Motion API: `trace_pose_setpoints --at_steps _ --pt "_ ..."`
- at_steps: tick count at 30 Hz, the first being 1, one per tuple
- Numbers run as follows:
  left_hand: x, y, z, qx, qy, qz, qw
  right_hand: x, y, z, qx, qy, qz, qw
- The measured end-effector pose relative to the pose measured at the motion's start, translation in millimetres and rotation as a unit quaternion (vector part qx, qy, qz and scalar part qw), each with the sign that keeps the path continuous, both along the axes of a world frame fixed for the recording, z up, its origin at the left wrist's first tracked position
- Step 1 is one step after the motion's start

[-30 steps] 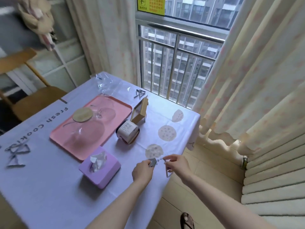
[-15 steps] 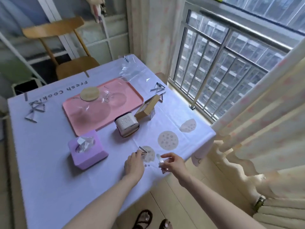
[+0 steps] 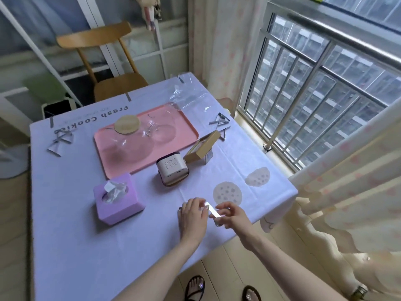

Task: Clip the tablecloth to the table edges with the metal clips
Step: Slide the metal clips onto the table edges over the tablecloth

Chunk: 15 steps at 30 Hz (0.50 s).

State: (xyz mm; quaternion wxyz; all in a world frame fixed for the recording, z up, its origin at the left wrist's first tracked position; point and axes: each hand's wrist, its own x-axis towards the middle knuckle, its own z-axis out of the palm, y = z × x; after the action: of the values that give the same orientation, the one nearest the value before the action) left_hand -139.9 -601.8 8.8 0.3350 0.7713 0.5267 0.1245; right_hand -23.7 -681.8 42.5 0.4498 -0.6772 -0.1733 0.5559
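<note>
Over the tablecloth point(image 3: 76, 235) near its front edge, I see the left hand point(image 3: 192, 216) and right hand point(image 3: 233, 216), fingers pinched on either end of one metal clip point(image 3: 213, 212), apparently steadying it for the table edge.

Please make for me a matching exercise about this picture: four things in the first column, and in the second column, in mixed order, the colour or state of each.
Column one:
1. tissue box
2. metal clip
3. tray
4. chair

Column two:
a. pink
b. bare wood
c. held by the right hand
d. purple

Pairs: 1-d, 2-c, 3-a, 4-b
</note>
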Motion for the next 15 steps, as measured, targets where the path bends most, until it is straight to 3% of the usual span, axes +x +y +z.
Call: trace_pose_setpoints --at_steps 4,8,12,15 --pt "19.8 -15.4 9.0 -0.136 -0.087 0.082 0.983 10.8 -7.4 -2.0 0.017 0.016 0.029 0.999" --pt "43.0 -26.9 13.9 -0.240 -0.171 0.188 0.937 29.4 -25.1 -4.4 0.049 0.011 0.060 0.997" --pt "71.0 -39.6 26.2 -0.291 -0.246 0.280 0.881 58.5 -50.7 -4.2 0.087 -0.076 0.100 0.988" --pt "93.4 -52.6 28.4 -0.360 -0.280 0.291 0.841 83.5 -73.2 -9.7 0.117 -0.186 0.131 0.967"
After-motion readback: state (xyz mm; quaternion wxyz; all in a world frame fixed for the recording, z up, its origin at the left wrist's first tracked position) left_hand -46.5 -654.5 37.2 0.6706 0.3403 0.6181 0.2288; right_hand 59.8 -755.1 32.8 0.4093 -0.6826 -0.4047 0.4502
